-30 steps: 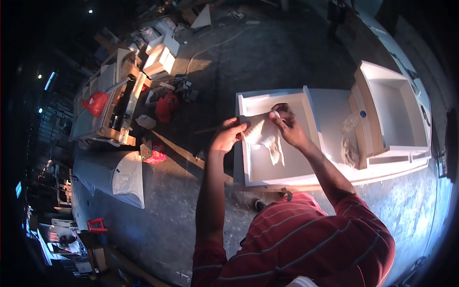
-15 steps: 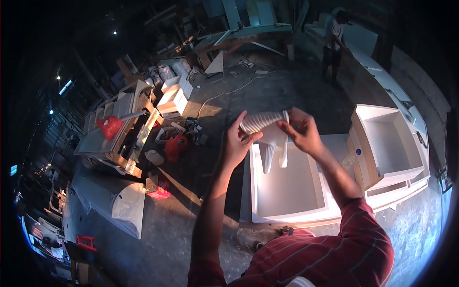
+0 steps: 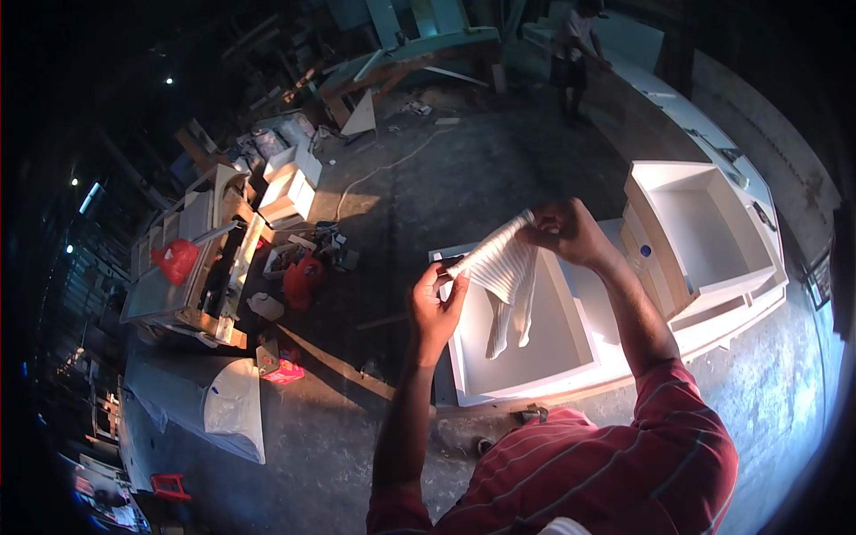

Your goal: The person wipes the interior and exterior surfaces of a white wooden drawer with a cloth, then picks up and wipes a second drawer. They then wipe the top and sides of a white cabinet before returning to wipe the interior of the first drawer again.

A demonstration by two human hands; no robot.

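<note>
One ribbed white cloth [image 3: 508, 276], held up between two hands, its top edge drawn in a slant, two loose ends hanging over a white box. Left hand [image 3: 435, 308]: fingers and thumb closed on the lower corner. Right hand [image 3: 571, 234]: pinching the higher corner. One white box [image 3: 553, 343], open-topped, its near rim close to the person's shirt [image 3: 588, 455]. One second box [image 3: 700, 218], standing right of it, a gap between their walls. One stretch of dark floor [image 3: 401, 201], spreading from the box's far edge towards a bench [image 3: 437, 55].
</note>
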